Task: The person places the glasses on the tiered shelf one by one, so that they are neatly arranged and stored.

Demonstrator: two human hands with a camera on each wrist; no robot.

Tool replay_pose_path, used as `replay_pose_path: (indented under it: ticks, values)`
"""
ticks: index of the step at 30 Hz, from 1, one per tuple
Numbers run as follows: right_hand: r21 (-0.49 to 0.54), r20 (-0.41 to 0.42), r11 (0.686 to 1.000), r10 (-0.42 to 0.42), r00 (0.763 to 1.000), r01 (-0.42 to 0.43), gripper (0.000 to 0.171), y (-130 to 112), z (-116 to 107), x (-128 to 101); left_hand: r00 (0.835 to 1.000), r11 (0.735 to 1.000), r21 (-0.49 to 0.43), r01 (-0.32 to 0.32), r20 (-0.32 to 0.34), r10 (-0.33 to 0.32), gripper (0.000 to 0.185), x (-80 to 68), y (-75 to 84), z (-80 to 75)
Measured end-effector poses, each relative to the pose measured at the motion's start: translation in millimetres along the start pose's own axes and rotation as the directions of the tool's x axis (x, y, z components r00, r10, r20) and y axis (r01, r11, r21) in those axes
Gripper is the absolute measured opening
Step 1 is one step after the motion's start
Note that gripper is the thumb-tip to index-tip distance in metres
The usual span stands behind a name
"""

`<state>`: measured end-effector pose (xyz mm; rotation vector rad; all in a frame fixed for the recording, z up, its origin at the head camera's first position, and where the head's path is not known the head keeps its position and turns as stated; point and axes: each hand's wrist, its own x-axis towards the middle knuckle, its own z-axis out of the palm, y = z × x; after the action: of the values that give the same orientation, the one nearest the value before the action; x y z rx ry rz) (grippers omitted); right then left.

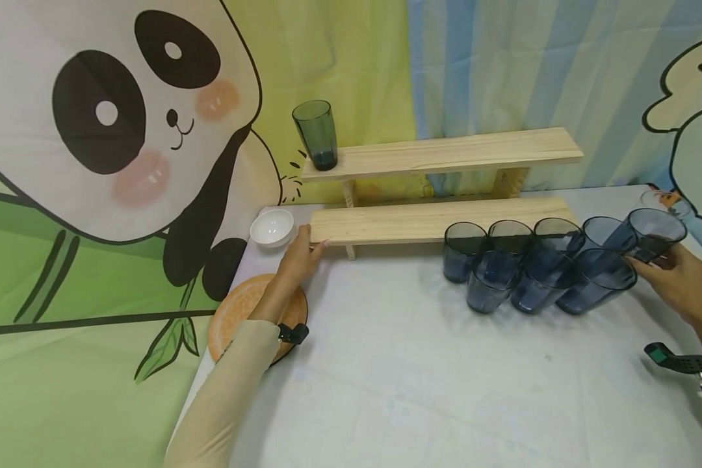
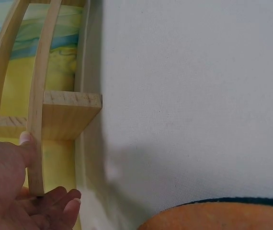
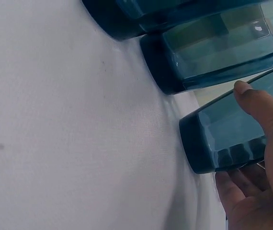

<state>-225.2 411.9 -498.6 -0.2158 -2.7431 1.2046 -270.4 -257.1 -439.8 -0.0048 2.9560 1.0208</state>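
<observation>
From the head view we count nine blue tumblers. One lone tumbler point(image 1: 316, 134) stands at the left end of the upper shelf board point(image 1: 444, 153). Seven make a cluster point(image 1: 532, 263) on the tabletop point(image 1: 421, 377) toward its right edge, just in front of the lower shelf board point(image 1: 433, 222). The ninth is the held tumbler point(image 1: 652, 235), at the right end of that cluster, close to the tabletop's right edge, and our right hand point(image 1: 681, 283) curls its fingers round it. Our left hand point(image 1: 298, 257) touches the left end of the lower board with nearly straight fingers. We also see one white bowl point(image 1: 272, 227) at the far left corner and one orange plate point(image 1: 251, 318) at the left edge, partly covered by the sleeve.

From the left wrist view, the thumb lies on the board's end and the fingers below it, loosely bent; the hand is cut off at the frame's corner, and only a sliver of the plate shows.

From the right wrist view we make out three tumblers, all cut off by the frame. Thumb and fingers pinch the nearest one; whether its base touches the tabletop we cannot tell.
</observation>
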Motion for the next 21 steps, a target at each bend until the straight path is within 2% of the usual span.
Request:
replay_pose_path:
  ticks: [5,13,17,21]
  values:
    - [-0.016,-0.002,0.999,0.043,0.999,-0.043,0.078,-1,-1,-1,1.0,1.0,0.003,0.003,-0.005,-0.003,0.075,0.4,-0.2,0.8]
    - [-0.036,-0.005,0.997,0.065,0.998,-0.065,0.078,-3,-3,-5,1.0,1.0,0.0,0.005,0.004,-0.005,0.075,-1.2,3.3,0.2]
    - [-0.049,-0.043,0.996,0.071,0.997,-0.073,0.073,-10,-7,-6,1.0,1.0,-0.002,0.005,0.004,-0.005,0.074,-0.1,4.0,1.7]
    - [-0.009,-0.073,0.999,0.051,0.996,-0.052,0.07,-18,-11,-1,1.0,1.0,0.015,0.014,-0.005,-0.014,0.074,0.0,3.4,-0.4]
